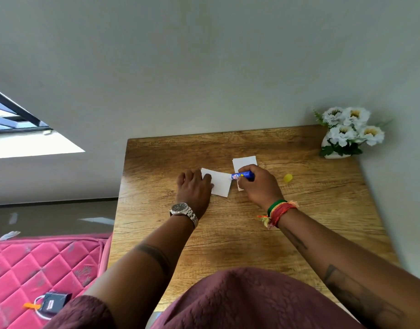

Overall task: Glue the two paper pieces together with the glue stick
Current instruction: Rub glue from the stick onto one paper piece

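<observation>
Now, at the centre of the frame, the left hand [194,186] presses flat on one paper piece [219,185] on the worktop [228,233], while the right hand [257,184] grips the glue stick [242,175], its tip on that paper's right edge, over the second paper piece [245,163].

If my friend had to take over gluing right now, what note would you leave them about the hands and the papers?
Left hand: fingers flat on the left paper, pressing it to the table.
Right hand: grips the glue stick, tip at that paper's right edge.
Second paper: just behind the right hand, partly hidden, lying apart from the first.
Yellow cap: on the table right of the hand.
Done: cap off, stick at the paper. How much glue is on, I cannot tell.
Left: finish spreading glue, lay the second paper on, press, recap.
</observation>
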